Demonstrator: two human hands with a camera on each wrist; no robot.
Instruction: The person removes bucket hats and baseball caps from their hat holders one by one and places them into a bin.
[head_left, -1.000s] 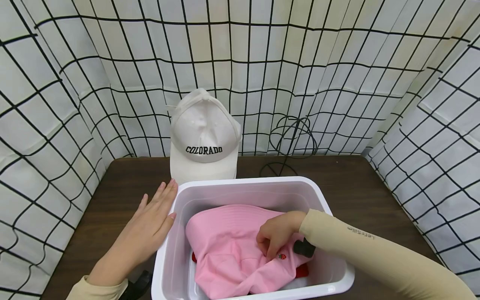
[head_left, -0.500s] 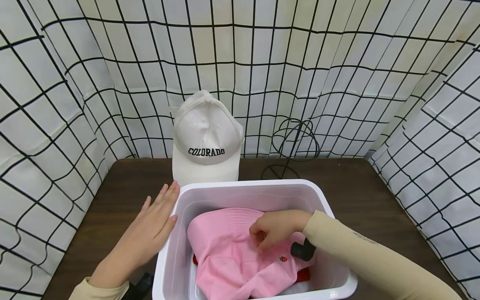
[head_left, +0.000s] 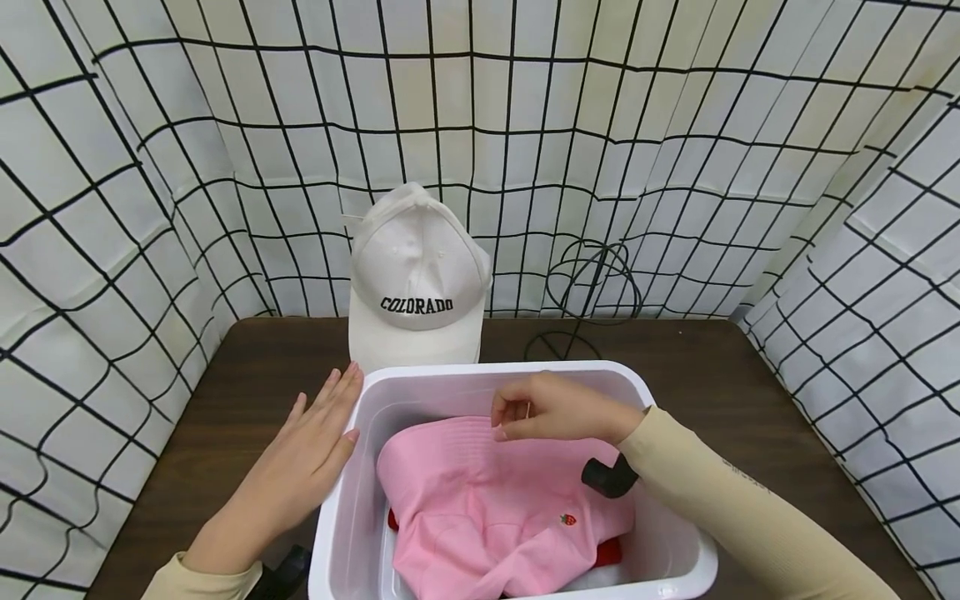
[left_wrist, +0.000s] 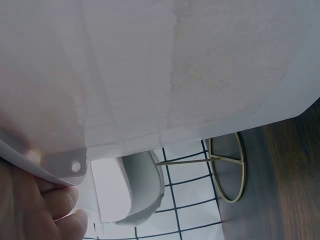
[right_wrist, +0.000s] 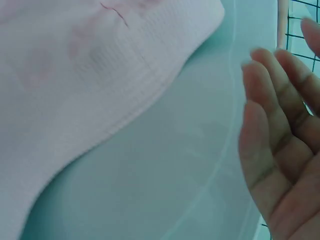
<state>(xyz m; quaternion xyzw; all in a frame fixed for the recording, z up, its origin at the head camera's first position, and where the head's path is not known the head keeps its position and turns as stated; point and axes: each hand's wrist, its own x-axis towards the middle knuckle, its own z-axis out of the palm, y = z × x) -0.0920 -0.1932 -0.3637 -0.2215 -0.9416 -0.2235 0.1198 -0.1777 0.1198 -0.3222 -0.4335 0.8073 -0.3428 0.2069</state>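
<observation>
A pink bucket hat with a small strawberry embroidered on it lies crumpled in a white plastic tub. Something red shows under the hat; its kind is hidden. My right hand hovers over the hat's far edge inside the tub, fingers loosely bent; in the right wrist view they hold nothing and are apart from the pink cloth. My left hand lies along the tub's left rim with fingers extended. In the left wrist view its fingertips touch the rim from outside.
Behind the tub a white cap lettered COLORADO is held up on a stand, whose wire base shows in the left wrist view. A coiled black cable hangs at the back. Black netting over white sheets surrounds the brown table.
My right hand has let go of the pink hat near the strawberry and moved up and away toward the tub's far side. The left hand stays at the rim. The view has shifted slightly.
</observation>
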